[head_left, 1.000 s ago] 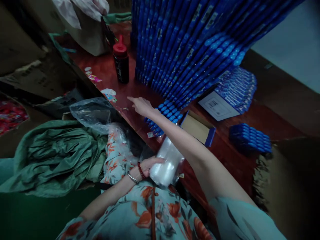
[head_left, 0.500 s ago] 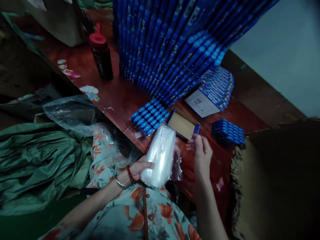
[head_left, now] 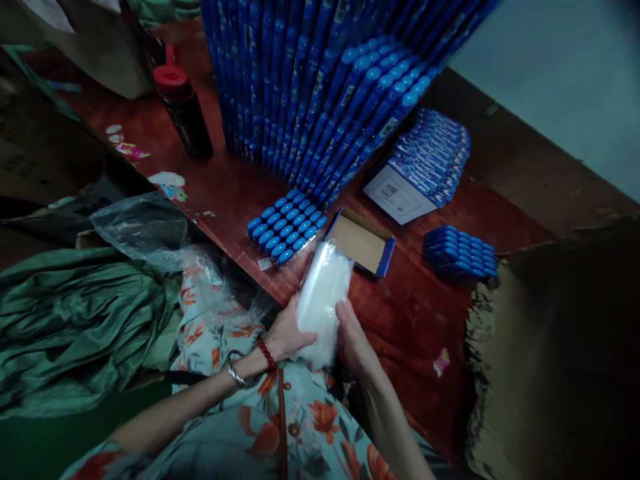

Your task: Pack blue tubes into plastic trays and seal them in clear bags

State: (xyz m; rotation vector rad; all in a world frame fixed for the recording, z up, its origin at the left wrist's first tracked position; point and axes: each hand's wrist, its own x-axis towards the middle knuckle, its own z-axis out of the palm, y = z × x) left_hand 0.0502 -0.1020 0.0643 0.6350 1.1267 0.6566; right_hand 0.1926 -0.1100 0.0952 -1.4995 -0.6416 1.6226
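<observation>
Beyond the smooth red tabletop's (head_left: 410,327) near edge, a shallow cardboard box (head_left: 364,241) is set. Toward it is pointed the long axis of a glossy, clear plastic bundle (head_left: 325,287), held above the lap between equally near hands: clasped by the left hand (head_left: 287,333), thumb on top; edge-touched by the right hand's (head_left: 354,340) thumb, its fingers hidden, grip untellable.

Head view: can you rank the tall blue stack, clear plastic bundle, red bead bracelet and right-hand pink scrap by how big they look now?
1. Tall blue stack
2. Clear plastic bundle
3. Red bead bracelet and right-hand pink scrap: alike in size, so unranked.
</observation>
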